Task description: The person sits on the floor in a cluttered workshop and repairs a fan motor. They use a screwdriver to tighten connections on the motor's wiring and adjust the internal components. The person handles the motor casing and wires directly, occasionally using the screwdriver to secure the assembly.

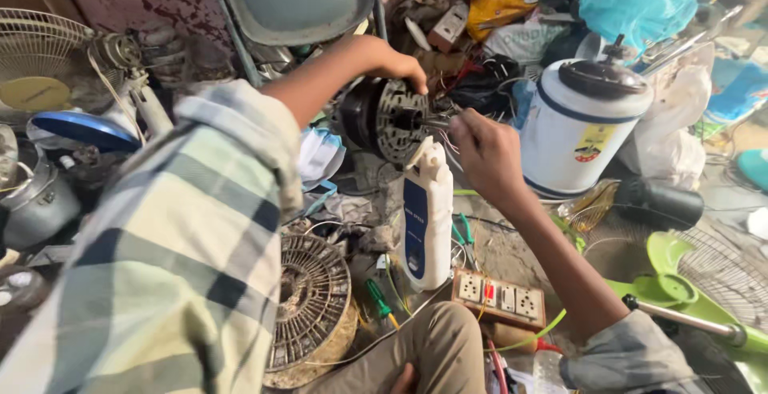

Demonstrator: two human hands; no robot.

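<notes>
A black and silver fan motor (382, 118) lies on its side among the clutter. My left hand (402, 66) curls over its top edge and holds it. My right hand (486, 152) is just right of the motor, with its fingertips pinched on thin wires (445, 124) at the motor's front. Directly below both hands stands a white and blue clamp meter (426, 216). Whether the meter touches the wires is hidden.
A white cylindrical drum with a dark lid (580, 126) stands to the right. A socket board (501, 299), green-handled pliers (463, 232) and a green screwdriver (377, 298) lie near my knee (436, 354). A rusty round rotor (310, 306) sits bottom centre, green fan parts (680, 282) bottom right.
</notes>
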